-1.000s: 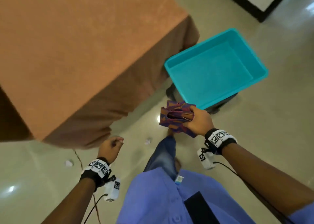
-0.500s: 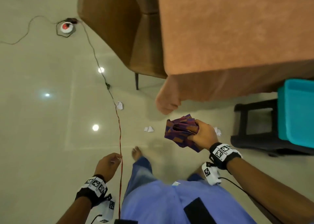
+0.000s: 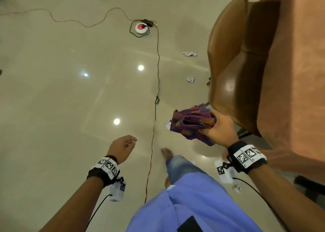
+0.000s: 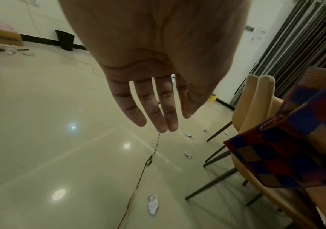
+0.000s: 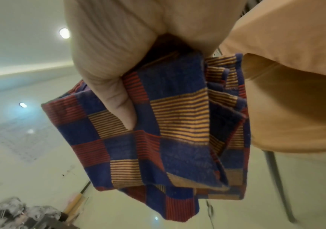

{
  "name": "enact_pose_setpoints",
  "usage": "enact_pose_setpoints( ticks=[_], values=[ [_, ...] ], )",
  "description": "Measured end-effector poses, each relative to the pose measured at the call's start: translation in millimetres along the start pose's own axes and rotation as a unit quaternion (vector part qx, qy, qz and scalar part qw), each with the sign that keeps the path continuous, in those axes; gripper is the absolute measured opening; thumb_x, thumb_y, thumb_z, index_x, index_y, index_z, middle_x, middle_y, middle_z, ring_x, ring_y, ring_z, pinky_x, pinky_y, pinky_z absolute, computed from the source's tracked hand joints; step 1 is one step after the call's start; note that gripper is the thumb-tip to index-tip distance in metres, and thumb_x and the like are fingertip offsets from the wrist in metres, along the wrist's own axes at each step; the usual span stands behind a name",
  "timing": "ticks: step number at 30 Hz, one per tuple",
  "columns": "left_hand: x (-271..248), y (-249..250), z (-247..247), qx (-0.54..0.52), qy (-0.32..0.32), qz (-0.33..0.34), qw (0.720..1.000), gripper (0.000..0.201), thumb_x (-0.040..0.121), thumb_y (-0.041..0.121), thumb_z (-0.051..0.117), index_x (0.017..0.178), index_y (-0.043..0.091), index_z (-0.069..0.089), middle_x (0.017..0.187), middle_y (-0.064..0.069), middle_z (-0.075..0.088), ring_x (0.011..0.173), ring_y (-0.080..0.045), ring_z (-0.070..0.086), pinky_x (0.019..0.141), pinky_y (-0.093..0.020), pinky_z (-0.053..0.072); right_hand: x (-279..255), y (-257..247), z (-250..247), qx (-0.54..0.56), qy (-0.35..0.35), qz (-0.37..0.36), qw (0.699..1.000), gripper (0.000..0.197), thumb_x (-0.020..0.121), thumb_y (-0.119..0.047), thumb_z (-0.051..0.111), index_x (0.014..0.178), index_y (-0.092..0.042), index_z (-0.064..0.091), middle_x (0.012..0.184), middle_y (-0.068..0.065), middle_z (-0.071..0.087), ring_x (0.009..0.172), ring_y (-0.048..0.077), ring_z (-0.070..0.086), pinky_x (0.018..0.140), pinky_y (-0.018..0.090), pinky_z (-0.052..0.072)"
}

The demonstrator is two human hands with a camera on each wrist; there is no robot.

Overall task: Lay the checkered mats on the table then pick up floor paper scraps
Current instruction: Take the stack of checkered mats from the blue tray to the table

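My right hand (image 3: 218, 128) grips a folded bundle of checkered mats (image 3: 191, 122) in blue, red and orange, held at waist height beside the chair back. The right wrist view shows the thumb (image 5: 119, 102) pressed on the bundle of mats (image 5: 167, 131). My left hand (image 3: 123, 146) hangs free and holds nothing; its fingers (image 4: 154, 111) are nearly straight. The table (image 3: 299, 73) under an orange-brown cloth is at the right. Crumpled paper scraps (image 3: 189, 54) (image 3: 190, 79) (image 3: 236, 187) lie on the glossy floor, and one scrap (image 3: 167, 124) shows just left of the mats.
A brown chair (image 3: 233, 64) stands against the table. A thin cable (image 3: 157, 73) runs down the floor from a round white and red socket (image 3: 141, 28), passing between my hands. My bare foot (image 3: 167, 153) is beside it. A black bin (image 4: 65, 39) stands by the far wall.
The view has swung left along the table: the teal tub has left the picture, and the chair, cable and more scraps have come in. My right hand still holds the mats.
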State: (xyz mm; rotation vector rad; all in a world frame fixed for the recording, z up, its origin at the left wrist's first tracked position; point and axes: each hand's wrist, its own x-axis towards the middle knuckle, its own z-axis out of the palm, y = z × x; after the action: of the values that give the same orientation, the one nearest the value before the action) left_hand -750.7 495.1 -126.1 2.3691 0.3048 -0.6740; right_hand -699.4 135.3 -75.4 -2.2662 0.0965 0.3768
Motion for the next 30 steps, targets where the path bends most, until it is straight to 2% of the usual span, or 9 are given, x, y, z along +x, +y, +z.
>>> enact_pose_setpoints(
  ticks=[4, 7, 9, 12, 15, 19, 21, 26, 30],
  values=[
    [89, 42, -53, -0.009, 0.025, 0.045, 0.999, 0.013, 0.09, 0.019, 0.06, 0.098, 0.02, 0.069, 0.085, 0.002, 0.065, 0.072, -0.006, 0.057, 0.069, -0.019, 0.041, 77, -60, -33, 0.026, 0.053, -0.053, 0.997, 0.049, 0.067, -0.022, 0.083, 0.11, -0.03, 0.063, 0.093, -0.013, 0.07, 0.087, 0.009, 0.068, 0.081, 0.03, 0.056],
    [156, 81, -96, -0.014, 0.032, 0.073, 0.997, 0.013, 0.09, 0.019, 0.06, 0.099, 0.022, 0.069, 0.087, 0.002, 0.067, 0.073, -0.003, 0.057, 0.065, -0.009, 0.038, 146, -94, -60, 0.031, 0.099, -0.067, 0.992, 0.051, 0.069, -0.028, 0.083, 0.115, -0.029, 0.061, 0.098, -0.012, 0.071, 0.09, 0.009, 0.068, 0.083, 0.034, 0.058],
    [200, 112, -125, -0.021, 0.025, 0.086, 0.996, 0.012, 0.09, 0.019, 0.061, 0.096, 0.025, 0.068, 0.088, 0.003, 0.068, 0.075, -0.005, 0.06, 0.066, -0.012, 0.041, 192, -110, -81, 0.031, 0.136, -0.048, 0.989, 0.054, 0.069, -0.034, 0.083, 0.117, -0.029, 0.06, 0.101, -0.012, 0.069, 0.092, 0.01, 0.067, 0.084, 0.034, 0.056],
    [260, 162, -161, -0.018, 0.006, 0.124, 0.992, 0.015, 0.089, 0.02, 0.061, 0.09, 0.034, 0.065, 0.088, 0.004, 0.07, 0.078, -0.009, 0.064, 0.069, -0.021, 0.047, 242, -127, -109, 0.037, 0.168, -0.018, 0.985, 0.056, 0.069, -0.038, 0.083, 0.118, -0.03, 0.059, 0.101, -0.014, 0.067, 0.092, 0.006, 0.064, 0.082, 0.027, 0.053],
    [323, 223, -187, 0.012, -0.006, 0.188, 0.982, 0.014, 0.09, 0.021, 0.061, 0.091, 0.035, 0.064, 0.086, 0.008, 0.068, 0.078, -0.003, 0.062, 0.071, -0.021, 0.047, 281, -131, -137, 0.087, 0.206, 0.027, 0.974, 0.054, 0.07, -0.033, 0.084, 0.118, -0.029, 0.058, 0.101, -0.017, 0.065, 0.091, -0.001, 0.062, 0.077, 0.017, 0.049],
    [393, 308, -205, 0.033, -0.041, 0.26, 0.964, 0.013, 0.09, 0.022, 0.06, 0.098, 0.027, 0.069, 0.088, 0.01, 0.068, 0.082, 0.005, 0.06, 0.072, -0.013, 0.045, 327, -117, -163, 0.159, 0.275, 0.094, 0.944, 0.055, 0.066, -0.027, 0.087, 0.116, -0.027, 0.062, 0.105, -0.008, 0.07, 0.096, 0.012, 0.066, 0.086, 0.037, 0.057],
    [435, 354, -206, 0.049, -0.071, 0.305, 0.948, 0.014, 0.09, 0.023, 0.059, 0.1, 0.025, 0.069, 0.093, 0.01, 0.069, 0.084, 0.001, 0.061, 0.077, -0.019, 0.048, 355, -106, -173, 0.188, 0.296, 0.121, 0.929, 0.057, 0.064, -0.026, 0.087, 0.115, -0.027, 0.062, 0.105, -0.006, 0.07, 0.097, 0.015, 0.067, 0.087, 0.045, 0.057],
    [555, 477, -196, 0.111, -0.122, 0.434, 0.885, 0.019, 0.091, 0.023, 0.058, 0.105, 0.02, 0.069, 0.106, 0.006, 0.07, 0.099, -0.011, 0.06, 0.089, -0.029, 0.046, 421, -80, -199, 0.262, 0.354, 0.2, 0.875, 0.068, 0.048, -0.044, 0.085, 0.111, -0.028, 0.064, 0.102, -0.004, 0.073, 0.093, 0.019, 0.07, 0.085, 0.051, 0.057],
    [641, 562, -180, 0.187, -0.135, 0.54, 0.81, 0.024, 0.086, 0.028, 0.056, 0.107, 0.022, 0.066, 0.11, 0.003, 0.067, 0.108, -0.023, 0.058, 0.1, -0.037, 0.037, 459, -82, -225, 0.308, 0.401, 0.239, 0.829, 0.051, 0.064, -0.012, 0.088, 0.107, -0.027, 0.064, 0.102, -0.001, 0.074, 0.094, 0.019, 0.071, 0.087, 0.054, 0.056]
  ],
)
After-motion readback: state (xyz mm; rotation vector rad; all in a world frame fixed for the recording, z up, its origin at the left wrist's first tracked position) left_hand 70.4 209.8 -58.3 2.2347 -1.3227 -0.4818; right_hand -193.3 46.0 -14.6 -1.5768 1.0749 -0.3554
